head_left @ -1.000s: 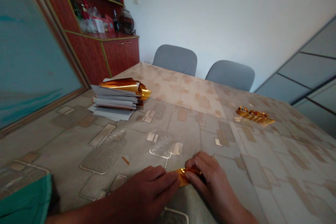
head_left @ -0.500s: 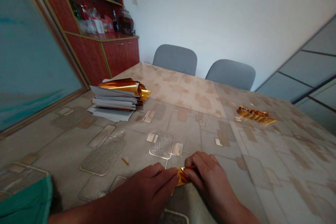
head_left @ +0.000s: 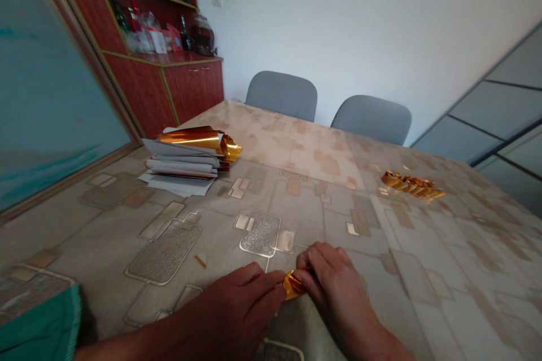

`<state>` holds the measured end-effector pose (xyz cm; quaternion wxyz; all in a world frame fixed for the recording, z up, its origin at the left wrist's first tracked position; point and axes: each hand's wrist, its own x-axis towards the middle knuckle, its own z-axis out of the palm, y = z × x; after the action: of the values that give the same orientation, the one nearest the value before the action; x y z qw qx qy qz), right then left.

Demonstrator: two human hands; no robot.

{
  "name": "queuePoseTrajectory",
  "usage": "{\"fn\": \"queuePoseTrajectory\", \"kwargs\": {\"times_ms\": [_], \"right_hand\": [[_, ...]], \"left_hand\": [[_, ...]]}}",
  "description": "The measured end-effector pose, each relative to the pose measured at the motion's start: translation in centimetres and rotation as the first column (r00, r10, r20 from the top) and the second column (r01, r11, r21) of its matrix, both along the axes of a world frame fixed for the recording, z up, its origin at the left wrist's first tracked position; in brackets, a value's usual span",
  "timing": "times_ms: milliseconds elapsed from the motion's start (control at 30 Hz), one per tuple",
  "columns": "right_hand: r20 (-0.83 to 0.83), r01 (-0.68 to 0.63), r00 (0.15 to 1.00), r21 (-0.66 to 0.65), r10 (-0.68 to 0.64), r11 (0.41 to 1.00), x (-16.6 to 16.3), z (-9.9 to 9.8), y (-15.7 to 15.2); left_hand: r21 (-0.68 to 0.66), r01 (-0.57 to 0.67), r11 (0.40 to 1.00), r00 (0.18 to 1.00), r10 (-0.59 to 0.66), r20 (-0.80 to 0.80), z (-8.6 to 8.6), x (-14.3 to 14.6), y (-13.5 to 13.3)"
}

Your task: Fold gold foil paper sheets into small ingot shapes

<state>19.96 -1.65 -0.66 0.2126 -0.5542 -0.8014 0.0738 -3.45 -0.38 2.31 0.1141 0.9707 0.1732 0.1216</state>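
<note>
The left hand and right hand pinch what looks like gold foil.

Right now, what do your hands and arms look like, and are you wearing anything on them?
The left hand and right hand are bare, with no gloves, and I can see no ring, watch or bracelet. The left forearm and right forearm show no sleeve. A teal-green cloth with a pale edge shows beside the left arm, but I cannot tell if it is worn.
</note>
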Motion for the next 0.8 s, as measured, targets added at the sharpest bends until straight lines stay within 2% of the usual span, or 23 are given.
{"fn": "queuePoseTrajectory", "kwargs": {"times_ms": [233,533,800], "right_hand": [[0.027,0.005,1.000,0.022,-0.006,1.000,-0.03,-0.30,0.01],[0.043,-0.007,0.999,0.081,0.004,0.997,-0.10,-0.49,-0.02],[0.075,-0.023,0.997,0.167,0.011,0.986,-0.22,-0.15,-0.03]], "left_hand": [[0.017,0.012,1.000,1.000,-0.012,-0.008,0.17,0.32,0.27],[-0.022,0.014,1.000,0.999,-0.015,-0.048,-0.47,0.29,0.17],[-0.070,-0.004,0.998,0.995,-0.003,-0.097,0.09,0.49,0.18]]}}
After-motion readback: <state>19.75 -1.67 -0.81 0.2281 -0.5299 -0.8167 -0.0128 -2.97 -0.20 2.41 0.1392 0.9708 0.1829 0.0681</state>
